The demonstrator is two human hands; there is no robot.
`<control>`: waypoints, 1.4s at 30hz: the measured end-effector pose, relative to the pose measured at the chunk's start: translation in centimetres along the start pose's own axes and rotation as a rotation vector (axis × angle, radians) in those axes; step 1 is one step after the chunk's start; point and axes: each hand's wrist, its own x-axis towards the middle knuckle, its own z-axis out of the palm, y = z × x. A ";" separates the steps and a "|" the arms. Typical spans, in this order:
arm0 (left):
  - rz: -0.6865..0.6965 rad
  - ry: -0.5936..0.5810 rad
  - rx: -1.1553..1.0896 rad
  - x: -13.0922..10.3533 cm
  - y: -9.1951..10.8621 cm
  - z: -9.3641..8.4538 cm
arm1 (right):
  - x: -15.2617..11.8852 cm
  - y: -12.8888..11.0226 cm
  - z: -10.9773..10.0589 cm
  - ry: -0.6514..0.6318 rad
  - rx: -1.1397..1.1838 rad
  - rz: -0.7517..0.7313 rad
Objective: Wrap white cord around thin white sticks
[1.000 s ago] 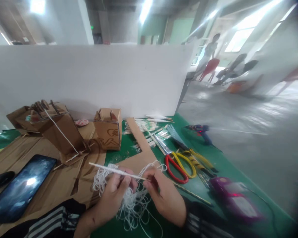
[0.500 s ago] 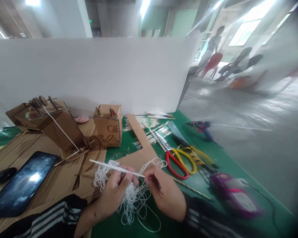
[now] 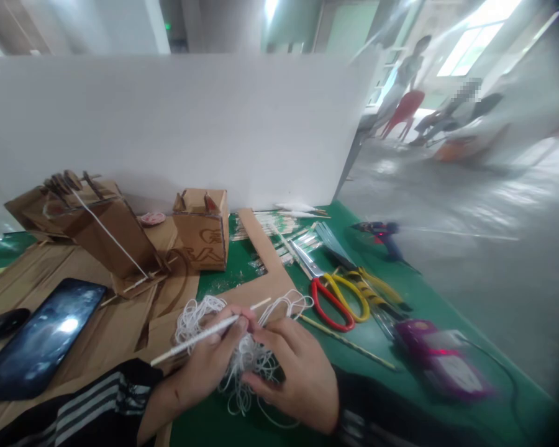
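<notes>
Stick: wrapped in white along most of its length, bare at both ends; raised over the near part of the green desk, in front of the person.
Long axis: slants across the view, one bare end pointing toward the lower left, by the left sleeve, the other toward the upper right, away from the person.
Left hand: pinching the stick between thumb and fingers, nearer its far end.
Right hand: thumb spread well away from the fingers, fingertips close to the left hand's; whether they touch string I cannot tell.
String heap: white, loosely tangled, under and between both hands.
Right of the hands: scissors with red and yellow handles, a thin rod.
Left: a phone on flat cardboard.
</notes>
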 end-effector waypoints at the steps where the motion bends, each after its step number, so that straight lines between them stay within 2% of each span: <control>1: -0.013 0.001 -0.031 0.1 -0.2 0.1 | 0.0 -0.1 0.3 -0.014 -0.017 0.002; 4: -0.098 -0.026 -0.180 0.2 -0.9 0.4 | 0.0 0.0 0.8 -0.053 -0.016 0.015; 8: -0.164 -0.021 -0.292 -0.2 -1.5 0.2 | 0.1 0.6 0.1 -0.070 0.139 0.089; 10: -0.162 -0.045 -0.322 -0.5 -1.5 -0.1 | 0.3 0.9 -0.5 -0.068 0.231 0.162; 13: -0.136 -0.150 -0.344 -0.7 -1.2 -0.5 | 0.6 1.3 -1.0 -0.056 0.371 0.284; 16: -0.074 -0.197 -0.283 -0.8 -0.8 -0.4 | 0.7 1.5 -1.2 -0.047 0.506 0.397; 18: -0.042 -0.166 -0.190 -0.7 -0.6 -0.2 | 0.7 1.4 -1.2 -0.044 0.574 0.435; 21: -0.036 -0.134 -0.063 -0.6 -0.9 0.1 | 0.7 1.2 -1.0 -0.095 0.564 0.395; 24: -0.014 -0.124 -0.040 -0.4 -1.5 0.2 | 0.8 1.2 -0.7 -0.183 0.484 0.339; 28: 0.023 -0.086 -0.026 -0.3 -1.8 0.2 | 1.0 1.5 -0.3 -0.222 0.459 0.339; 31: -0.007 -0.071 -0.009 -0.2 -1.4 0.0 | 1.2 1.7 -0.2 -0.243 0.446 0.352; 36: -0.107 -0.064 -0.131 -0.2 -1.1 0.0 | 1.4 1.5 -0.6 -0.283 0.448 0.336; 42: -0.137 0.122 -0.107 0.1 -1.0 0.0 | 2.1 2.6 -2.6 -0.360 0.538 0.325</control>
